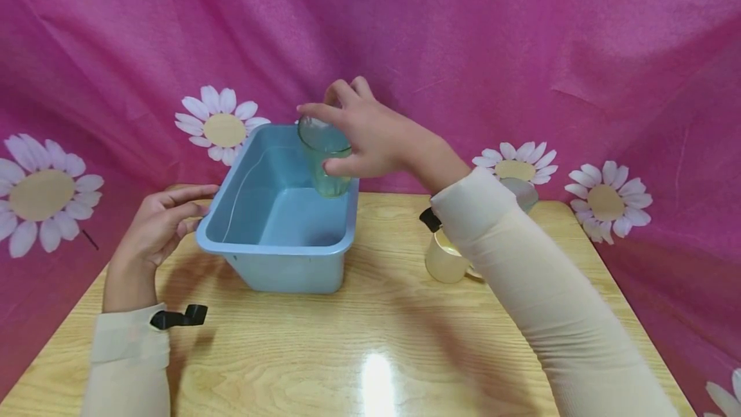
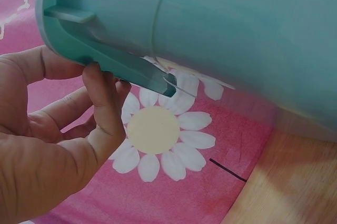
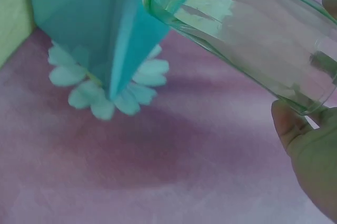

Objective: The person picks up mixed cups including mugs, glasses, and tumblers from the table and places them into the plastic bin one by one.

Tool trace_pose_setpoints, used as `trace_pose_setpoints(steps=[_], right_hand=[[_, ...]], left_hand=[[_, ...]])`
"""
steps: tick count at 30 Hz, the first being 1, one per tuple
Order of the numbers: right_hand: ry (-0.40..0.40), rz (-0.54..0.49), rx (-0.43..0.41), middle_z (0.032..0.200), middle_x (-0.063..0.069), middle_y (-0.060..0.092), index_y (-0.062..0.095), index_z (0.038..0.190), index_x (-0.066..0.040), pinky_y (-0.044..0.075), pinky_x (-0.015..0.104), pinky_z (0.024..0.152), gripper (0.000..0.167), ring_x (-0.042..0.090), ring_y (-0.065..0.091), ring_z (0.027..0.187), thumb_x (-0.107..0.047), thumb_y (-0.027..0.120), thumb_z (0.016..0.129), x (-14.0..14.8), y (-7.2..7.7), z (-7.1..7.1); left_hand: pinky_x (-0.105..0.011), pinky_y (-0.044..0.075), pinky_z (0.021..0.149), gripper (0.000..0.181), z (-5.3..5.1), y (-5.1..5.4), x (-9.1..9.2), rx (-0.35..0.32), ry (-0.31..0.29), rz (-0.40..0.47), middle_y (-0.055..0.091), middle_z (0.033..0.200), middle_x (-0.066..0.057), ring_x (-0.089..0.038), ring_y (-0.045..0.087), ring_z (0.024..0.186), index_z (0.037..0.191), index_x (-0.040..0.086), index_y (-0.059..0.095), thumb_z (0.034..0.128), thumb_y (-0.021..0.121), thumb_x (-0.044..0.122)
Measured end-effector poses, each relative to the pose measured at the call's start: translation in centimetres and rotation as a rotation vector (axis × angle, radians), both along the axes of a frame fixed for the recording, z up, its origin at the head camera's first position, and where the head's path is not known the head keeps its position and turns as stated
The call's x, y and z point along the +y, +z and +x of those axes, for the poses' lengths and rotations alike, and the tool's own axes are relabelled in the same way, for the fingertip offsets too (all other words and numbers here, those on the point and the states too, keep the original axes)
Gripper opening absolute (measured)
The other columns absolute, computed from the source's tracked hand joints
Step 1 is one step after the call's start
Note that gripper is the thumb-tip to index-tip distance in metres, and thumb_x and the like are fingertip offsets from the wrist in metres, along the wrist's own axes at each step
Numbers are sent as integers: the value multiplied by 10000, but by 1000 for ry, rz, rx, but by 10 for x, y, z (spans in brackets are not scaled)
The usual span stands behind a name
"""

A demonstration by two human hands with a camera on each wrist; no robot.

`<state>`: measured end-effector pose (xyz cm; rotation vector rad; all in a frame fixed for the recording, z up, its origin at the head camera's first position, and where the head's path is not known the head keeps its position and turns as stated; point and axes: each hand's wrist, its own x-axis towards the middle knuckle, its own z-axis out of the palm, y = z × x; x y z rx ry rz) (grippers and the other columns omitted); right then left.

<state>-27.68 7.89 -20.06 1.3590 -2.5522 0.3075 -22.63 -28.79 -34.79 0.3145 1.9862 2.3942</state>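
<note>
- The tall, see-through green glass (image 1: 318, 159) is at the far right part of the pale blue plastic tub (image 1: 289, 272). It looks to be over the tub, but I can't be sure if its bottom is below the tub's rim.
- The right hand (image 1: 376, 137) has the glass by the top, with fingers and thumb spread and bent around it. Glass is smooth, so it could slip if that hold is too loose. Then it might drop into the tub and crack.
- The bottom of the glass is very near the tub's right wall. If the hand goes down a bit too far out, the glass could hit the rim and chip or tip.
- The left hand (image 1: 159, 224) pinches the tub's left rim between thumb and fingers. It has just a small bit of the edge, so a bump from the glass could make the tub slide on the shiny wooden tabletop (image 1: 278, 352).
- The cream cup with a handle (image 1: 446, 262) stands to the right of the tub, close by the long cream sleeve (image 1: 538, 282). A low swing of that arm could knock it over.
- Farther right of the tub, a clear, round-topped thing (image 1: 523, 192) is partly hidden behind the sleeve. An elbow swung wide might bump it.
</note>
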Motion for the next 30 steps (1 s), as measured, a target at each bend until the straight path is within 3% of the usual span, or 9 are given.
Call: trace_pose_setpoints(steps=[5,12,20,30], right_hand=[[5,30,-13,1340,94,458,453,1555,-208,442,346,888,769,254,360,1167,-412,689,852,-11,-21,-2],[-24,77,-40,1378,62,437,437,1561,-251,442,364,771,779,239,363,1177,-454,677,848,-21,-47,-4],[2,48,-98,1336,78,443,466,1545,-209,462,348,839,748,252,360,1174,-408,680,856,-26,-73,-11],[-12,83,-137,1352,75,443,446,1560,-208,466,329,827,760,230,364,1151,-441,682,875,-31,-96,-16]], left_hand=[[-257,616,744,290,0,0,-1,6,0,11,706,1128,-20,-140,724,841,1162,13,764,963,588,-105],[-259,616,739,318,-1,0,-1,13,-12,21,703,1131,-26,-139,729,845,1162,1,760,961,555,-135],[-270,616,760,319,-2,-2,-1,1,-4,8,681,1150,-31,-143,723,865,1186,0,752,964,560,-128],[-262,616,749,315,-1,-1,-1,-8,2,7,688,1147,-30,-143,723,851,1176,8,757,960,569,-124]])
